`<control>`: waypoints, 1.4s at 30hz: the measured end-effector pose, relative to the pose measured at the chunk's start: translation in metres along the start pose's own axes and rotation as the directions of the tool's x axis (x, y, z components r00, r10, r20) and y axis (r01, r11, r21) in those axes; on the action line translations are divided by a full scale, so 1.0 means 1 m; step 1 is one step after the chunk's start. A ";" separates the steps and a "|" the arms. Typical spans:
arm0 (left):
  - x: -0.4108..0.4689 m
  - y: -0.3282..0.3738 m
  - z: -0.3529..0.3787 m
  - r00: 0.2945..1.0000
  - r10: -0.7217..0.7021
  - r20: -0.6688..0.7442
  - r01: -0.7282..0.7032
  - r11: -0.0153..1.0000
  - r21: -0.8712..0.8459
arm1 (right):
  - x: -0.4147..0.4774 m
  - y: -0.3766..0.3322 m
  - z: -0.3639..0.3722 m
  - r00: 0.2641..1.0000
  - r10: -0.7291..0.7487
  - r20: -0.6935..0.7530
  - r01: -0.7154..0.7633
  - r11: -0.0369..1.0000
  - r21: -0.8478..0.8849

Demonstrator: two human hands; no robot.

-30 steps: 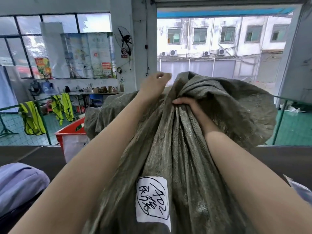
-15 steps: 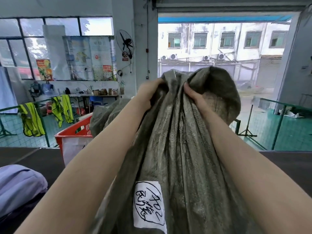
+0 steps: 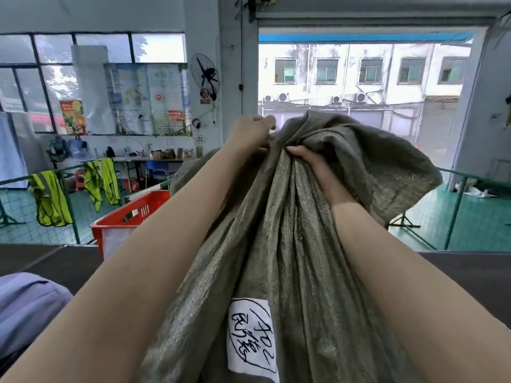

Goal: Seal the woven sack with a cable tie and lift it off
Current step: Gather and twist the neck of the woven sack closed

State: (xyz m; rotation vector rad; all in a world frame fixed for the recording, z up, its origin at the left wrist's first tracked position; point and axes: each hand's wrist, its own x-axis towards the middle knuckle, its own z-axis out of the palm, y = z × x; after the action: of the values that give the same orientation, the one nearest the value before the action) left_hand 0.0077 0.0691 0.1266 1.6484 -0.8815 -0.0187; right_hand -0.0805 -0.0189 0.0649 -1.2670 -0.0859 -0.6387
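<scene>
A grey-green woven sack [image 3: 290,258] stands right in front of me, filling the middle of the view. A white label [image 3: 250,337] with black handwriting is stuck on its near side. Both my hands bunch the sack's neck together at the top. My left hand [image 3: 253,131] grips the gathered fabric from the left. My right hand [image 3: 309,161] clamps the folds from the right, just below the loose mouth, which flops over to the right. No cable tie shows in the view.
A red plastic crate [image 3: 130,217] stands behind the sack on the left. A dark belt surface [image 3: 55,261] runs across in front of me. A lilac bag [image 3: 25,308] lies at the lower left. Green railings [image 3: 456,205] with yellow vests [image 3: 49,200] stand beyond.
The loose mouth of the sack has spread and dropped to the right. My right hand has slid lower on the neck, and my left hand has stayed at the top left.
</scene>
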 end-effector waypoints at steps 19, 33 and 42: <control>0.004 -0.014 0.006 0.991 0.047 -0.123 -0.040 0.997 0.062 | 0.004 0.000 -0.008 0.988 0.144 0.054 -0.141 0.989 -0.051; -0.003 -0.038 -0.027 0.992 -0.037 -0.123 0.053 0.990 0.129 | -0.012 0.029 -0.018 0.997 0.031 -0.073 -0.043 0.984 -0.170; -0.008 -0.077 -0.039 0.814 -0.556 0.169 0.379 0.729 0.570 | 0.001 0.014 -0.004 0.995 0.006 -0.100 -0.016 0.995 -0.099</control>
State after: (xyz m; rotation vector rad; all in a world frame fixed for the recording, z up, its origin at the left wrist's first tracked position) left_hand 0.0608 0.1067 0.0690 2.4060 -0.7115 -0.4715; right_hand -0.0741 -0.0211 0.0517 -1.3281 0.0361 -0.7024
